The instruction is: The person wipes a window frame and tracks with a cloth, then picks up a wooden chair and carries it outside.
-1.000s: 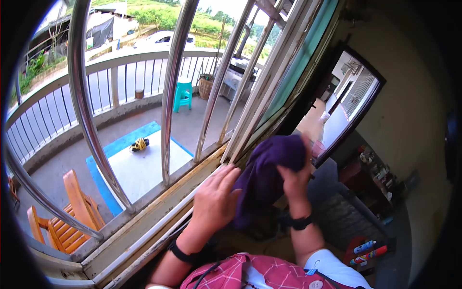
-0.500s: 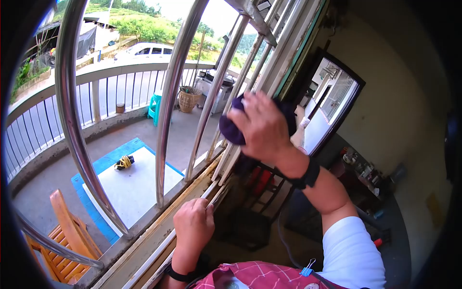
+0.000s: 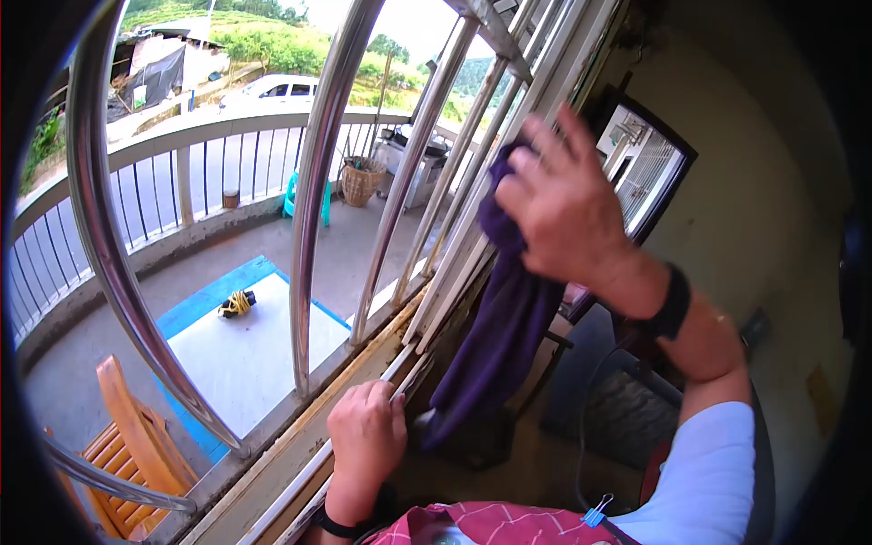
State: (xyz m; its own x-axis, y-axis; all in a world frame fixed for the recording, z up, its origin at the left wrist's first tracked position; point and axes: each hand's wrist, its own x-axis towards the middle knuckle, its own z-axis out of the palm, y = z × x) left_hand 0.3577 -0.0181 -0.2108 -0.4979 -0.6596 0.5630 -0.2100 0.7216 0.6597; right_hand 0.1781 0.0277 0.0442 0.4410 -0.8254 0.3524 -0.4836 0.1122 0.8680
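Observation:
A dark purple cloth (image 3: 500, 318) hangs in a long fold from my right hand (image 3: 568, 204), beside the upright window frame (image 3: 509, 168). My right hand is blurred; its thumb side grips the cloth while the upper fingers stand a little apart. Lower down, my left hand (image 3: 365, 431) is closed with its fingers curled on the white rail (image 3: 309, 477) of the window sill. A dark band circles each wrist.
Metal bars (image 3: 313, 200) stand close outside the window. Beyond them are a white-topped blue table (image 3: 241, 359) with a yellow-corded black object (image 3: 237, 304), a wooden chair (image 3: 136, 436), a wicker basket (image 3: 361, 182) and a teal stool (image 3: 309, 198). A dark-framed mirror (image 3: 677, 150) hangs inside.
My right hand has moved right and back from the window bars. The cloth, bunched before, now hangs down at length. My left hand stays on the rail.

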